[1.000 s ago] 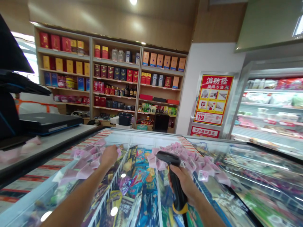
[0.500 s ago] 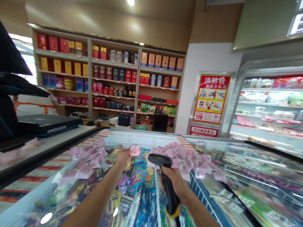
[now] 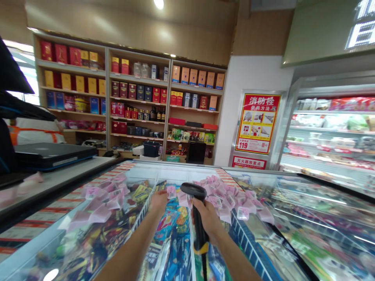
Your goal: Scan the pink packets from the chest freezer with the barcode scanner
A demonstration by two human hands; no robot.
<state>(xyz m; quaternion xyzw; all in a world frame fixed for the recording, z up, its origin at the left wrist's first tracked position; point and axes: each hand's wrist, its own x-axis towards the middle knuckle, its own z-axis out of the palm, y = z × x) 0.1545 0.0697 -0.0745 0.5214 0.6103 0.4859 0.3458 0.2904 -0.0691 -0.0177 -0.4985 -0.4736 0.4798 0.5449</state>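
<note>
My left hand (image 3: 158, 201) is closed, pinching a small pink barcode label (image 3: 171, 192) at its left edge. Just right of the label is the head of a black barcode scanner (image 3: 193, 190) with a yellow band low on its handle. My right hand (image 3: 207, 216) is wrapped round that handle, and a cable hangs from it. A small gap separates scanner and label. Beyond my right hand lies a pile of pink labels (image 3: 215, 191) on the freezer glass. Another spread of pink labels (image 3: 101, 203) lies left of my left hand.
Below my arms, a chest freezer (image 3: 140, 166) holds colourful packets (image 3: 172, 226) in white wire baskets. A counter (image 3: 73, 175) with a black flat device (image 3: 55, 154) is at left. Shelves of boxes (image 3: 136, 93) stand behind, and a refrigerated display (image 3: 331, 132) is at right.
My left hand has moved right with the label, and the scanner in my right hand has come left, narrowing the gap between them. The view has shifted slightly.
</note>
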